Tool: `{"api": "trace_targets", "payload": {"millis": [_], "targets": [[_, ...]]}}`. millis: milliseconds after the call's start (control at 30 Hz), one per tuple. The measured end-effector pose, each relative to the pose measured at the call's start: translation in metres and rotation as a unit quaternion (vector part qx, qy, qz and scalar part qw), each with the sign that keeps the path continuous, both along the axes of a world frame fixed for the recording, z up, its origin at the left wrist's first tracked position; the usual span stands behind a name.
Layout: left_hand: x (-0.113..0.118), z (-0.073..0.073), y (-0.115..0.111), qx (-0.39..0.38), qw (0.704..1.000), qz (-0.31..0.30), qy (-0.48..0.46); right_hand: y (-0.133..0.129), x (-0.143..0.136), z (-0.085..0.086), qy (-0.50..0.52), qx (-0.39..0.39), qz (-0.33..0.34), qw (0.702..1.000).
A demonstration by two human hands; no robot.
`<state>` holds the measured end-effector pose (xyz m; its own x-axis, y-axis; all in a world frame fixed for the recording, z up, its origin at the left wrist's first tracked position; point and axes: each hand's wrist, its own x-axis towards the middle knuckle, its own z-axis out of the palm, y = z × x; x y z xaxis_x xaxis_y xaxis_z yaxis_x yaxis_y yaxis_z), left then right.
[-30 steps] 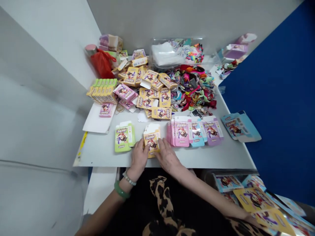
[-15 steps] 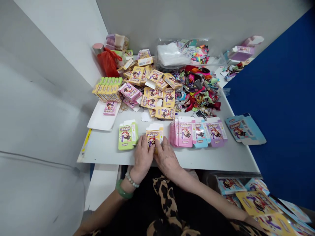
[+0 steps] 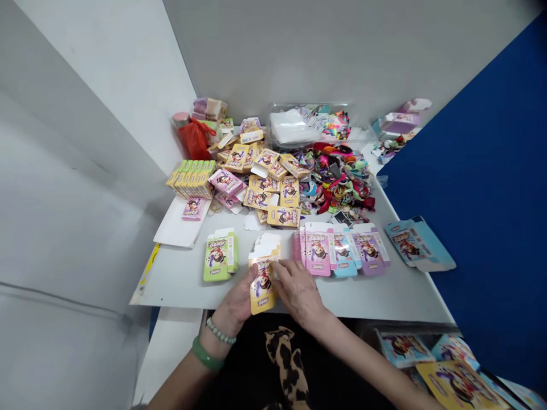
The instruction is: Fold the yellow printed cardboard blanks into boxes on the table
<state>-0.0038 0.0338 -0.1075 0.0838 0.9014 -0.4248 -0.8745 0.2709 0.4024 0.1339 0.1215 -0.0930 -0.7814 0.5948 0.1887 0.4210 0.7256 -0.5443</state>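
Near the table's front edge, my left hand (image 3: 239, 296) grips a yellow printed carton (image 3: 261, 293) by its left side, tilted, with its picture facing up. My right hand (image 3: 299, 293) is closed at the carton's right edge, fingertips on it. Just behind, the white flaps and yellow edge of another carton (image 3: 268, 244) show, partly covered by the held one. To the left lies a green flat carton (image 3: 217, 259). On the right are pink cartons (image 3: 318, 250), blue cartons (image 3: 344, 250) and purple cartons (image 3: 370, 250), overlapping in a row.
Yellow boxes (image 3: 237, 156) lie heaped at the back, beside a pile of colourful hair ties (image 3: 337, 176). A clear bin (image 3: 359, 134) stands behind. Upright boxes (image 3: 190, 179) line the left. A blue carton (image 3: 421, 245) overhangs the right edge, above a box of cartons (image 3: 405, 347).
A yellow carton has come up off the table toward me, in both hands. The camera view has tilted up, so the table sits lower.
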Motion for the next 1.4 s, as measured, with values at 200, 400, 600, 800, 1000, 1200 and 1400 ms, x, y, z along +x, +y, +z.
{"api": "trace_targets", "payload": {"millis": [200,400,600,800,1000,1200,1400], "targets": [[0.012,-0.003,-0.002,-0.012,0.996,0.026,0.08,0.003,0.001,-0.006,0.079,-0.041,0.049,0.995],[0.018,0.001,-0.01,0.002,0.991,0.001,0.134,0.017,0.006,0.005,0.12,-0.354,0.082,0.924],[0.025,0.006,-0.001,-0.088,0.952,0.185,0.228,0.001,-0.004,-0.004,0.235,-0.498,-0.041,0.834],[0.023,0.013,0.003,-0.056,0.943,0.172,0.279,0.003,0.002,-0.015,0.222,-0.5,-0.097,0.831],[0.025,0.009,0.002,-0.072,0.902,0.246,0.347,0.003,0.005,-0.016,0.284,-0.519,-0.15,0.792],[0.023,0.013,-0.002,-0.049,0.893,0.229,0.384,0.007,0.009,-0.015,0.302,-0.535,-0.118,0.78],[0.006,0.017,-0.013,-0.04,0.928,0.082,0.362,0.019,0.018,-0.015,0.213,-0.608,-0.042,0.764]]}}
